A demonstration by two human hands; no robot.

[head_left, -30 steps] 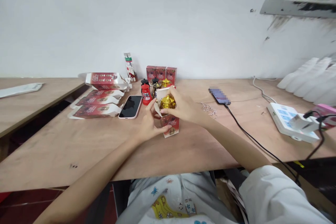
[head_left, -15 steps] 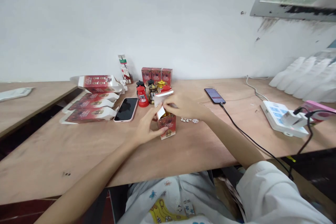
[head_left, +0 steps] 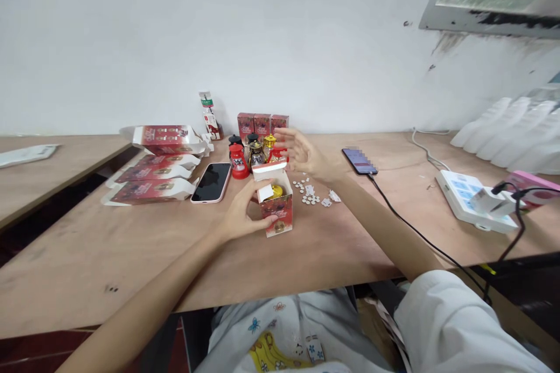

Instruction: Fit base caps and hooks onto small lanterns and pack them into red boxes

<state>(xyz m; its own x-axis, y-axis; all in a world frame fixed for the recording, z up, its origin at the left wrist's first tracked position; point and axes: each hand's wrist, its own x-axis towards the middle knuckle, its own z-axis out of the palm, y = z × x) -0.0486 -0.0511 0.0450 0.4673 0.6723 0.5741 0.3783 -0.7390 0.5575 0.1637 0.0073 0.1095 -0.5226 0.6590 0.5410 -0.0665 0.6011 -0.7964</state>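
Biggest thing here is the wooden desk (head_left: 131,245), pushed up to a pale wall. Over on the right side there's a row of white, curved pieces (head_left: 511,131), and on the left a bunch of red-and-white cartons (head_left: 153,190) lying on their sides with the flaps sticking out. White power strip (head_left: 475,201) near the right edge, plugs in it.

Hands next. Left hand (head_left: 242,214) has a grip on the side of the open red box (head_left: 280,214), which stands upright on the desk right in front of the person. Right hand (head_left: 306,154) is up just behind the box, fingers spread pretty wide.

Two phones: a pink-cased one (head_left: 211,182) left of the box, and a dark one (head_left: 359,161) off to the right with a cable in it. Three closed red boxes (head_left: 262,123) sit at the back, with little lanterns (head_left: 239,163) bunched in front. A gold item (head_left: 277,190) peeks out inside the open box, only its top showing. Tiniest stuff: white discs (head_left: 310,200) scattered beside it.
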